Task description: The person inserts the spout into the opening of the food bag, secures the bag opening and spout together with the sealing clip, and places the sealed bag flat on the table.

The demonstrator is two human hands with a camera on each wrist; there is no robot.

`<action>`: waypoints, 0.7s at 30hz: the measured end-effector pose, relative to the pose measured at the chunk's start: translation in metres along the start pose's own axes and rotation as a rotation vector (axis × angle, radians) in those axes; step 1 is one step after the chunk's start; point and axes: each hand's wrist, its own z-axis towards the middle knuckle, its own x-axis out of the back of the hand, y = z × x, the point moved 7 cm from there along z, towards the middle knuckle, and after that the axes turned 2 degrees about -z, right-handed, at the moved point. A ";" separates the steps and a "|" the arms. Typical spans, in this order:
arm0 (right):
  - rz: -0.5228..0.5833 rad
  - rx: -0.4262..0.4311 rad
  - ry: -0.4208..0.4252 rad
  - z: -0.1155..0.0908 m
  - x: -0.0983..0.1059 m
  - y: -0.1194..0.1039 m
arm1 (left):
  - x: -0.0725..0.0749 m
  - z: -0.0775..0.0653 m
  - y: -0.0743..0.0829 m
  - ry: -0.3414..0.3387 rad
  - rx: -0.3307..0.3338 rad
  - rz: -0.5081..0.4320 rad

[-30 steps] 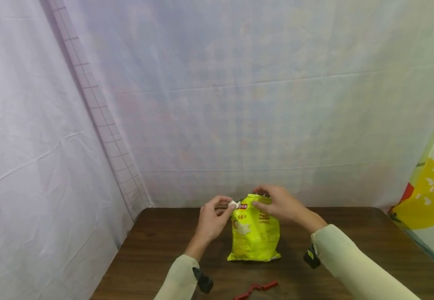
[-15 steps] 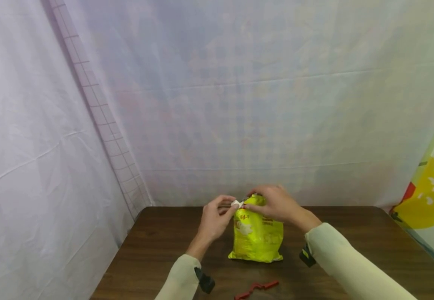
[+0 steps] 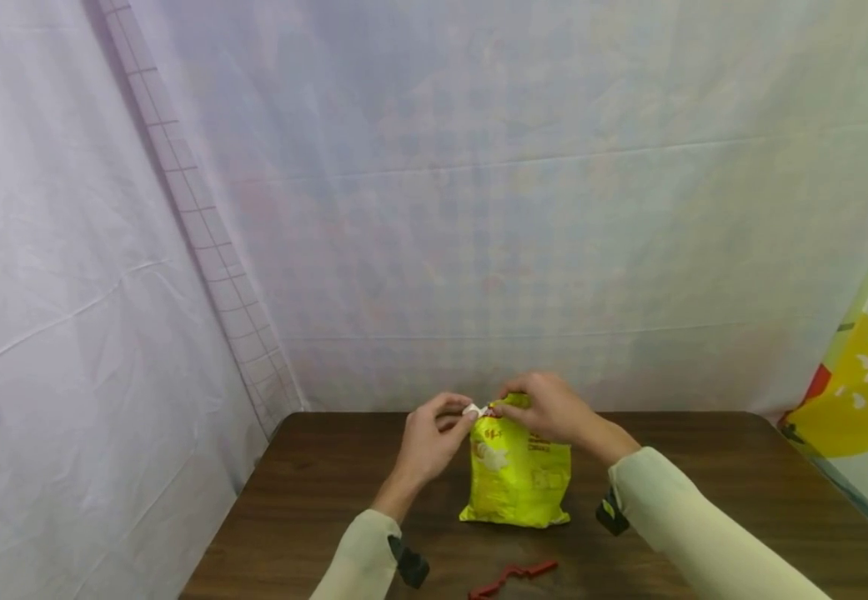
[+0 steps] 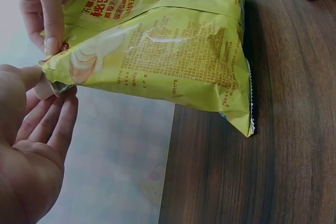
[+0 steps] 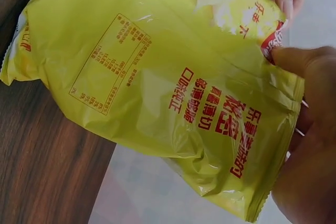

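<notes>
A yellow bag of potato chips [image 3: 519,487] stands upright on the table in the head view. My left hand [image 3: 434,437] pinches a small white piece [image 4: 44,88] between thumb and fingers at the bag's upper left corner; its exact kind is unclear. My right hand [image 3: 557,410] grips the top edge of the bag, its thumb on the front by the red logo in the right wrist view, its other fingers mostly hidden behind. Both hands' fingertips are close together at that corner. The bag's mouth is largely covered by the hands.
A thin red bent strip [image 3: 512,573] lies on the brown wooden table [image 3: 328,500] in front of the bag. White cloth [image 3: 516,208] hangs behind the table and at its left. A yellow printed shape [image 3: 854,400] shows at the right.
My right hand has slid left along the bag's top toward the left hand, gathering the corner over the logo. The bag has shifted slightly right. The left hand has barely moved.
</notes>
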 end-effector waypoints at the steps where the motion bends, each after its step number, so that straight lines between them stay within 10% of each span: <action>1: 0.007 -0.012 -0.007 0.000 -0.001 0.000 | 0.000 0.000 -0.001 -0.001 0.001 -0.004; 21: 0.013 -0.025 -0.034 0.002 -0.005 -0.001 | -0.001 0.000 -0.002 -0.051 -0.021 -0.022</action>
